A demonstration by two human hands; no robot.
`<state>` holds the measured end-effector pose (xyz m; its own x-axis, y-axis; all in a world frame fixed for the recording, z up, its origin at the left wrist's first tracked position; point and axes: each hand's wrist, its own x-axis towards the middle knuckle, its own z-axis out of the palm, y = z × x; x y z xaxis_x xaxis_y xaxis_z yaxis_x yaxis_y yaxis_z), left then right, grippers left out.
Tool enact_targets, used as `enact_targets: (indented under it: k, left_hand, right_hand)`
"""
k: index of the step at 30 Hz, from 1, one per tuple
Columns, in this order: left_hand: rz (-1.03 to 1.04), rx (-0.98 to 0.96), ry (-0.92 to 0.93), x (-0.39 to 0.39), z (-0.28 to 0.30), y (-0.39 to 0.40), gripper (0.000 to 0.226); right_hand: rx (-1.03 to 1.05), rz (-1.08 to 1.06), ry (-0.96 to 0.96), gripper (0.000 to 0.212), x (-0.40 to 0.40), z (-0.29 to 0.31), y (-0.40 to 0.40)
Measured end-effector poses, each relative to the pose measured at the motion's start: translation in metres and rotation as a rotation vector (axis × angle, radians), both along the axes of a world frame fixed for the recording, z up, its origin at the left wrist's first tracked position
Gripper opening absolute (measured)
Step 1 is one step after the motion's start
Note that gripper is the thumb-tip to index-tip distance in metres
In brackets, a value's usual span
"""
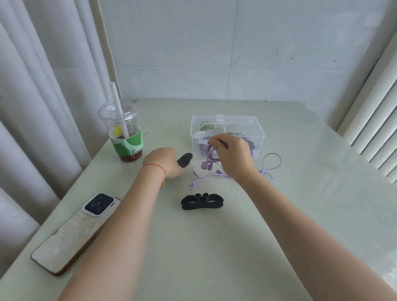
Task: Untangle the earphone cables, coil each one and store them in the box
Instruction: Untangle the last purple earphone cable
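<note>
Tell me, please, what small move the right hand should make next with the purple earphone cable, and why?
Probably lift the bundle a little. The right hand pinches the purple earphone cable beside the clear box, yet a long loop and an earbud trail on the table. Raising it should show where the strands cross before coiling.

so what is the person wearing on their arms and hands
Both forearms are bare, with no sleeves in view. The left hand has a thin red string bracelet round the wrist and a black cover over the thumb. The right hand shows no ring, watch or band.
</note>
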<state>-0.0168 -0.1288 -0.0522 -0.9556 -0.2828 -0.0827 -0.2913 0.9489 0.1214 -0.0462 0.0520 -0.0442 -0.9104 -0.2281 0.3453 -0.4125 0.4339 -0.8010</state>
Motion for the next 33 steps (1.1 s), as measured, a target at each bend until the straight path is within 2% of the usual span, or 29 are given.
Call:
enact_targets:
  k: [2, 5, 7, 9, 11, 13, 15, 18, 26, 30, 32, 33]
  left_hand:
    - [0.084, 0.128, 0.092, 0.004, 0.005, -0.001, 0.053]
    - [0.181, 0.296, 0.354, 0.005, 0.016, 0.001, 0.029]
    - [0.157, 0.502, 0.466, 0.003, 0.03, 0.012, 0.03]
    - [0.067, 0.789, 0.437, -0.002, 0.041, 0.027, 0.042]
    - [-0.023, 1.099, 0.362, -0.007, 0.047, 0.045, 0.038]
    - [0.007, 1.369, 0.298, -0.01, 0.05, 0.057, 0.043]
    - [0.052, 1.549, 0.272, -0.017, 0.053, 0.065, 0.044]
    - [0.008, 1.606, 0.235, -0.03, 0.049, 0.074, 0.032]
    - [-0.002, 1.641, 0.116, -0.034, 0.031, 0.086, 0.033]
    - [0.023, 1.84, 0.15, -0.037, 0.026, 0.088, 0.027]
    - [0.105, 2.002, 0.206, -0.037, 0.027, 0.09, 0.012]
    - [0.171, 2.079, 0.245, -0.038, 0.028, 0.091, 0.012]
  right_hand:
    - [-0.002, -0.003, -0.009, 0.021, -0.002, 0.0, 0.003]
    - [-0.016, -0.006, -0.027, 0.02, -0.006, 0.003, 0.011]
    - [-0.032, 0.011, -0.05, 0.019, -0.01, 0.006, 0.016]
    - [-0.058, 0.031, -0.062, 0.019, -0.013, 0.01, 0.021]
    - [-0.093, 0.045, -0.057, 0.018, -0.015, 0.015, 0.03]
    - [-0.141, 0.055, -0.067, 0.017, -0.017, 0.024, 0.038]
    - [-0.176, 0.066, -0.077, 0.017, -0.019, 0.035, 0.048]
    - [-0.225, 0.09, -0.081, 0.018, -0.023, 0.047, 0.06]
    - [-0.317, 0.16, -0.091, 0.019, -0.022, 0.055, 0.064]
    - [-0.31, 0.199, -0.131, 0.018, -0.024, 0.05, 0.063]
    - [-0.327, 0.237, -0.188, 0.018, -0.027, 0.045, 0.062]
    - [-0.347, 0.257, -0.222, 0.019, -0.028, 0.042, 0.061]
